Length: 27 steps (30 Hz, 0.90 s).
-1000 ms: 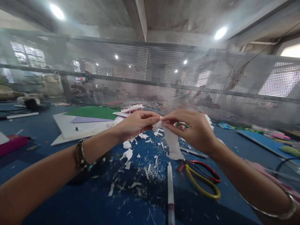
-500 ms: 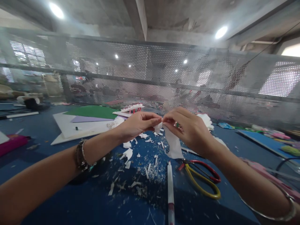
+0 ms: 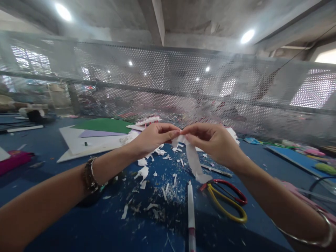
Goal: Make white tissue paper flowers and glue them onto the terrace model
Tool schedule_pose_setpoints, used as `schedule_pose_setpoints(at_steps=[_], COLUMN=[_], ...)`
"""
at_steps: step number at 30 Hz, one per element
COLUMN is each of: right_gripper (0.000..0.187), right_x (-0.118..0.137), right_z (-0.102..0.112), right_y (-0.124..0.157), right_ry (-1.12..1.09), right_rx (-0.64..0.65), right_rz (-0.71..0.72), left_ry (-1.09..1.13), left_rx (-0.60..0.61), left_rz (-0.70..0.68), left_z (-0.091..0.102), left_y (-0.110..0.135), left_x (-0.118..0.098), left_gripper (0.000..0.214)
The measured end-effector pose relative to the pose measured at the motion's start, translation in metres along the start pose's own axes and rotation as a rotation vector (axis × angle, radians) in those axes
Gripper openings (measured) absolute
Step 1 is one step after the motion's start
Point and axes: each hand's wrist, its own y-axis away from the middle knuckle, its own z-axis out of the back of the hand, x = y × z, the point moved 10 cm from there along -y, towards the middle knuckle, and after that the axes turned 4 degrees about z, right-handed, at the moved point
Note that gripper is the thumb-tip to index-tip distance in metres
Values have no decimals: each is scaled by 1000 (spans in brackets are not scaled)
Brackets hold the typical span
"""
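Note:
Both my hands meet at the middle of the view, above the blue table. A strip of thin white paper (image 3: 193,157) hangs from them, its top edge gathered in small folds. My left hand (image 3: 157,138) pinches the gathered end between thumb and forefinger. Right beside it, my right hand (image 3: 214,141) pinches the same edge, fingertips touching or nearly touching the left ones. The strip's lower end reaches the red and yellow handled scissors (image 3: 228,201), covering part of them. A white pen (image 3: 191,210) lies just left of the scissors.
Paper scraps (image 3: 143,172) litter the blue tabletop (image 3: 105,224). Green sheet (image 3: 105,124) and white boards (image 3: 81,143) lie at left, a slim cutter (image 3: 216,170) behind the scissors. A blue board (image 3: 296,159) lies right; a perforated metal screen (image 3: 168,80) stands behind.
My right hand has turned flatter and moved slightly right. More of the strip's edge shows between my hands, and its lower end has swung right onto the scissors.

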Motion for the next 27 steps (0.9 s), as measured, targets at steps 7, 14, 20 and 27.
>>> schedule_pose_setpoints(at_steps=[7,14,20,27], right_gripper=[16,10,9,8], right_x=[7,14,16,23], right_z=[1,8,7,8], right_y=[1,1,1,3], right_ry=[132,244,272,378], right_rx=[9,-58,-55,-97], right_rz=[56,118,157,225], left_ry=[-34,-64,-133,-232], left_rx=[23,17,6,-67], left_rz=[-19,-30,-72,-131], left_z=[-1,-4,-6,-4], left_y=[-1,1,3,5], left_x=[1,-4,-6,-10], left_gripper=[11,11,11,14])
